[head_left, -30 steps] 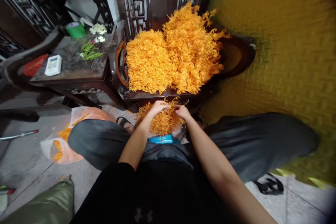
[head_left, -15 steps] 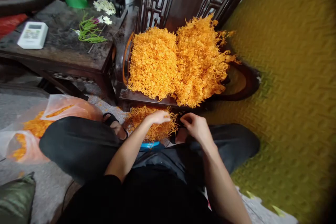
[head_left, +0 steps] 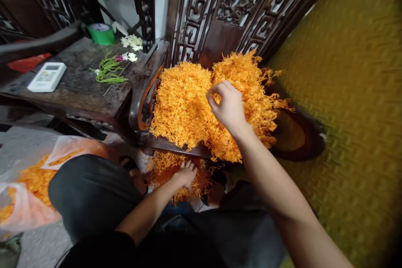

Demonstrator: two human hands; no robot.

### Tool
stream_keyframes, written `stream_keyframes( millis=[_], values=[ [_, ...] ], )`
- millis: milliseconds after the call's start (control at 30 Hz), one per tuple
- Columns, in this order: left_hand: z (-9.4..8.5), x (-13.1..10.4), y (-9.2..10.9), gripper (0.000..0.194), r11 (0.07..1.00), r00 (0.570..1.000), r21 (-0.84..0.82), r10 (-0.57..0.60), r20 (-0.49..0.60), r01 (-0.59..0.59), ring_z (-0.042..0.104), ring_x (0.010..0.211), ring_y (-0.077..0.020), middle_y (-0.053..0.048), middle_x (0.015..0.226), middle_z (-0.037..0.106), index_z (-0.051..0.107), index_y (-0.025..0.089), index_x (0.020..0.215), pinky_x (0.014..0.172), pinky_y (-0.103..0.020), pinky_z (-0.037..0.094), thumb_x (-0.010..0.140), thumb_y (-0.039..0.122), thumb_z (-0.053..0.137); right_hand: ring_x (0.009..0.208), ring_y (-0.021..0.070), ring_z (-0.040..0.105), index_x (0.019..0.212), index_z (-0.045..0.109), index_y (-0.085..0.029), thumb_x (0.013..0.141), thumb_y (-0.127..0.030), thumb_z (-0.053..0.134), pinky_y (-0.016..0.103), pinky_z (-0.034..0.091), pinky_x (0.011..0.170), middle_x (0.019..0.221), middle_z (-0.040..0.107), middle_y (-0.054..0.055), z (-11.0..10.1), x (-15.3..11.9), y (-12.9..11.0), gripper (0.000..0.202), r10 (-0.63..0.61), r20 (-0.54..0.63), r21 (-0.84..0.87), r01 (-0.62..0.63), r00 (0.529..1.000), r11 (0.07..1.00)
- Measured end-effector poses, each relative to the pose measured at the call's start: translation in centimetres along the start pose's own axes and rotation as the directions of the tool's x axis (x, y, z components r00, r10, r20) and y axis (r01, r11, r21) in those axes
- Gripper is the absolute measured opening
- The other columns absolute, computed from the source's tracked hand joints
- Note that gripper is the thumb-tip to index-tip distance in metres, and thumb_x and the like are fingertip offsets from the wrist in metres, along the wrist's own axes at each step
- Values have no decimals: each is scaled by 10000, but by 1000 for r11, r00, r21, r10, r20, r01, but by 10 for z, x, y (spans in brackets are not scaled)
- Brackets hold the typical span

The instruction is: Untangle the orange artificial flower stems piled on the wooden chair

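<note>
My right hand (head_left: pixel 228 106) is raised over the pile of orange flower-like pieces (head_left: pixel 180 104) on the dark wooden seat. Its thumb and forefinger are pinched together; anything between them is too small to make out. Lower down, my left hand (head_left: pixel 187 173) lies with its fingers stretched out on a loose heap of orange stringy pieces (head_left: pixel 163 163), between my knees and below the seat edge. A second, rougher orange mound (head_left: pixel 254 134) leans against the first, partly behind my right hand and forearm, with thin sprigs sticking out on its right.
A side table (head_left: pixel 81 100) at the left bears a white remote control (head_left: pixel 47 77), a roll of green tape (head_left: pixel 102 34), green stems (head_left: pixel 109 70) and white flowers (head_left: pixel 132 42). Plastic bags of orange pieces (head_left: pixel 34 180) lie on the floor. A yellow-green textured surface (head_left: pixel 354 113) fills the right.
My right hand has risen from beside the lower heap to above the orange pile on the seat. My left hand has opened out over the lower heap. The view has tilted upward.
</note>
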State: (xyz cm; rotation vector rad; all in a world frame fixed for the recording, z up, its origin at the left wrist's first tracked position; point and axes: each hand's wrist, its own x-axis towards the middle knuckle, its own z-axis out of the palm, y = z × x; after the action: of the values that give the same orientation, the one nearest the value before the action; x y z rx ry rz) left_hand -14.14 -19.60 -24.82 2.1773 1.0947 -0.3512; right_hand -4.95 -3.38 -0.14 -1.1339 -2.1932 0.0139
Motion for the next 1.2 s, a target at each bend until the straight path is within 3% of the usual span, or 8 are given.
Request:
stream_keyframes(
  millis=[200,367,533,600,733,767,933,1200],
  values=[
    [-68,-26,28,773,980,980,-163,138,142,-115,577,1377,-325,-187,1476,603,565,176,1462,1095,-389,512,718,66,741,1472,470,364,1438,525,-94,901,-301,663,759,227,1194,1537,439,246,70,38,38,592,-47,291,-109,82,956,991],
    [-115,-78,15,547,975,978,-159,131,-159,-157,740,1064,-301,-165,1154,767,686,188,1335,928,-392,587,846,18,513,1562,467,198,1618,277,-191,969,-453,594,755,220,1196,1693,170,215,67,-13,24,769,53,235,-105,-29,970,994],
    [-142,-114,-8,446,988,945,-151,-27,-325,-24,749,987,-269,-98,1068,786,714,246,1279,879,-396,608,914,92,510,1568,541,-61,1681,-82,-257,864,-492,719,822,174,1150,1719,-232,158,61,-41,11,1168,118,450,-212,-23,885,977],
    [-149,-112,-18,446,978,806,-202,-164,-568,56,713,1115,-273,-97,1211,752,618,266,1416,986,-436,581,982,222,525,1546,563,-126,1659,-180,-291,791,-460,793,861,162,1117,1696,-306,127,64,-53,7,1315,118,550,-252,30,827,967],
    [-157,-63,-47,674,885,227,-361,-431,-873,293,345,1542,-361,-196,1633,408,415,176,1582,1259,-573,310,986,452,570,1529,584,-142,1671,-134,-286,682,-434,883,907,190,1070,1710,-229,140,92,-76,-1,1426,147,667,-377,160,730,912],
    [-157,-46,-56,734,864,158,-385,-451,-879,325,227,1587,-391,-209,1691,287,387,154,1596,1271,-610,256,972,490,580,1529,580,-149,1683,-81,-274,669,-436,896,906,208,1068,1712,-210,145,101,-78,-3,1418,164,673,-415,185,721,891],
    [-153,15,-90,619,834,151,-394,-479,-865,387,54,1625,-348,-103,1756,107,341,239,1626,1298,-621,149,1041,420,424,1508,621,-147,1694,39,-249,642,-443,938,881,299,1058,1698,-241,137,137,-65,-1,1397,251,670,-490,163,698,857],
    [-172,36,-107,611,826,183,-403,-500,-847,394,5,1627,-323,-70,1759,71,311,223,1644,1321,-581,101,1059,397,340,1509,626,-132,1677,-64,-265,650,-447,941,855,292,1090,1678,-311,98,154,-31,21,1448,317,718,-491,128,620,862]
  ],
)
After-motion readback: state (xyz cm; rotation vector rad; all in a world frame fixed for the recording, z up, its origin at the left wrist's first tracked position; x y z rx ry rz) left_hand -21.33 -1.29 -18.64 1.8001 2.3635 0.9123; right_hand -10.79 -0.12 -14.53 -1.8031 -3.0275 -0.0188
